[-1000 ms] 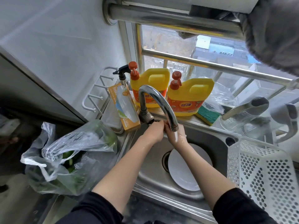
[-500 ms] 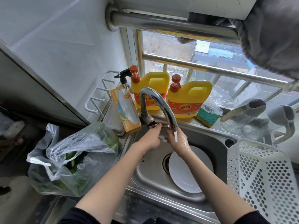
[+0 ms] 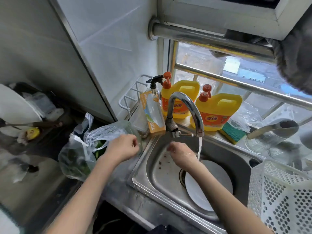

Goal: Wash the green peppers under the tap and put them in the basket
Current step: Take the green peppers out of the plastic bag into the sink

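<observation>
Green peppers (image 3: 99, 146) show through a clear plastic bag (image 3: 79, 156) on the counter left of the sink (image 3: 152, 169). My left hand (image 3: 124, 148) hovers at the bag's right edge, fingers loosely curled, holding nothing that I can see. My right hand (image 3: 179, 153) hangs wet over the sink, just left of a thin stream of water falling from the curved tap (image 3: 185, 112). Its fingers droop, relaxed and empty. The white perforated basket (image 3: 280, 196) stands at the sink's right side.
A white plate (image 3: 211, 183) lies in the sink over the drain. Two yellow detergent jugs (image 3: 217, 110), a spray bottle (image 3: 154, 85), an orange box (image 3: 152, 114) and a green sponge (image 3: 232, 134) line the windowsill. A metal kettle (image 3: 273, 130) sits at right.
Both hands left the tap, where they were together. My left hand moved left to the bag; my right hand dropped beside the stream. Water now runs. The view swung left.
</observation>
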